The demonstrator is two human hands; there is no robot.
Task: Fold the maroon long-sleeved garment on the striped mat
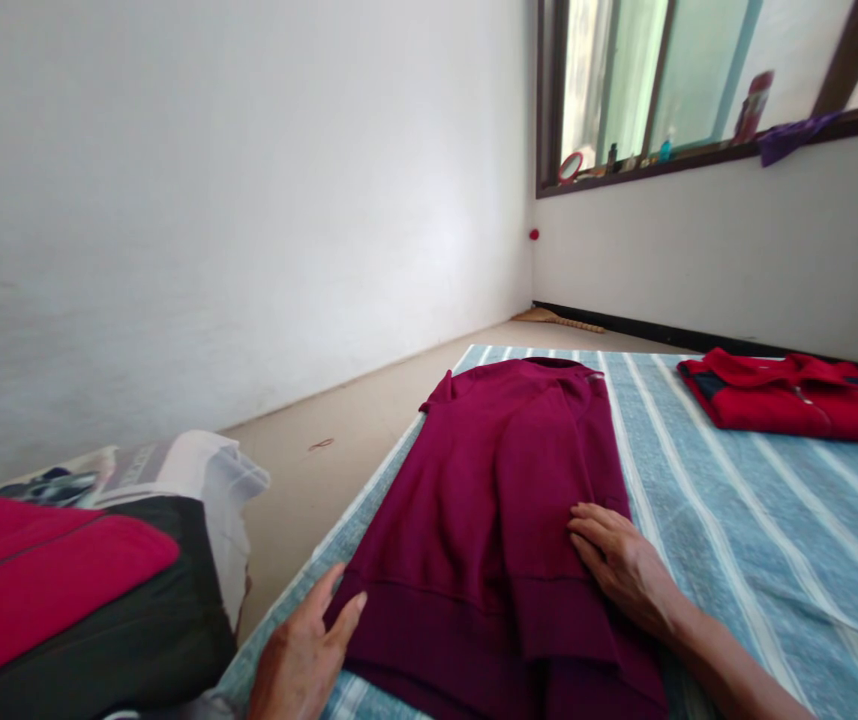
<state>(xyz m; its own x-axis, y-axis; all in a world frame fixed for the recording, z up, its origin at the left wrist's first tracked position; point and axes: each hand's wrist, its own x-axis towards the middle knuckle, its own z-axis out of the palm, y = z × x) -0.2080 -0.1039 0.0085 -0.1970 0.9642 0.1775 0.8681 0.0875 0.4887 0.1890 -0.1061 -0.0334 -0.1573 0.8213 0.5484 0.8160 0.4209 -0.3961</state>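
Head view: looking down at two bare hands on a low bed, with a white wall on the left and a window far off on the right.

Left side: a red and black cloth bundle (61,590) sits beside the bed, with a white plastic bag (196,480) on top of it, at the back.

Left hand (301,650): at the near edge of the bed. The fingers (335,600) are apart and bent a bit. They touch the side of the shirt near its bottom band and are not clamped on it.

Middle: a maroon sweatshirt (481,520) lies flat and face down or face up, I cannot tell which, on a blue striped sheet (744,520). Its collar points away from the person and its bottom band points back at the person. Its long side runs from near to far, with a small lean. One sleeve (564,480) is laid down along the body, so the shirt looks narrow.

Right hand (620,565): the fingers (594,525) are close together and lie flat on that sleeve. This flat hand seems to keep the sleeve in place. Nothing is clamped.

Right side: a red jacket (789,400) lies folded at the far side of the bed, well apart from the hands.
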